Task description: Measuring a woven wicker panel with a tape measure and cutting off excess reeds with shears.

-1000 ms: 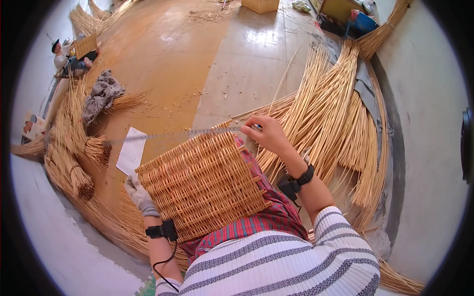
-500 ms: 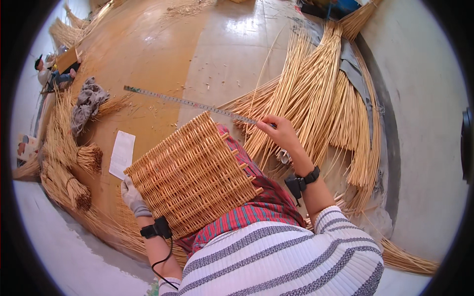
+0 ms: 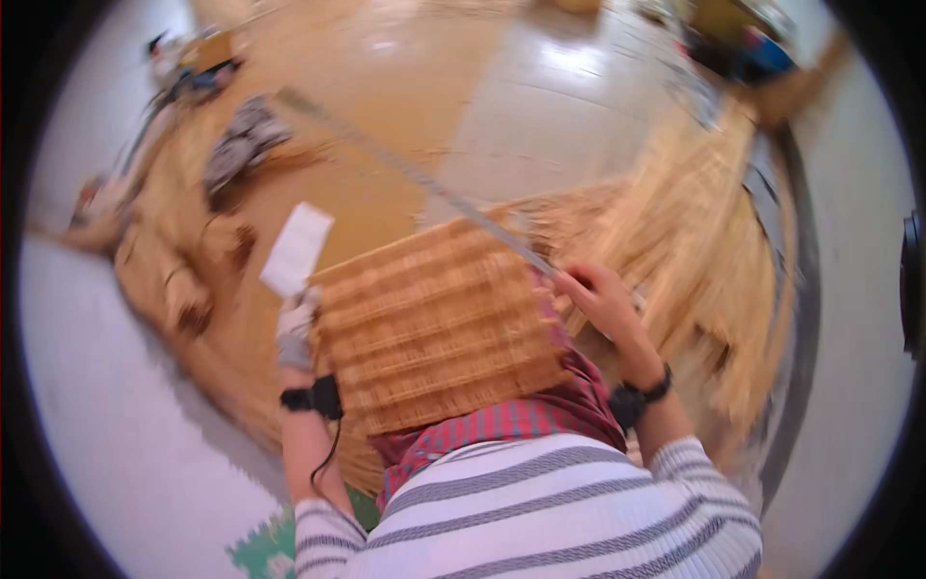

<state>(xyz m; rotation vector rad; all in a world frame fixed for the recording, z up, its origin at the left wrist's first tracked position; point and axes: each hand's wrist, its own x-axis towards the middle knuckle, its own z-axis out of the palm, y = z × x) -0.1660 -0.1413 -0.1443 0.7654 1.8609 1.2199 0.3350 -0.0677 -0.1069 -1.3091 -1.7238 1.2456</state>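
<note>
A woven wicker panel (image 3: 434, 328) lies across the person's lap, over a red plaid cloth (image 3: 540, 420), near the middle of the view. The left hand (image 3: 294, 328), in a pale glove, grips the panel's left edge, its fingers curled onto the weave. The right hand (image 3: 603, 299) sits at the panel's far right corner, fingers pinched closed on the near end of a long metal ruler (image 3: 415, 179), which slants away to the far left above the floor.

The floor (image 3: 463, 106) is smooth, tan and glossy, with bright window glare far off. A sheet of white paper (image 3: 297, 249) lies on it just left of the panel. Bundles of pale willow rods (image 3: 714, 251) fan out on the right; more rods (image 3: 183, 261) heap on the left. A crumpled grey cloth (image 3: 236, 145) rests far left. A pale mat (image 3: 125, 434) covers the near left. The whole frame is motion-blurred.
</note>
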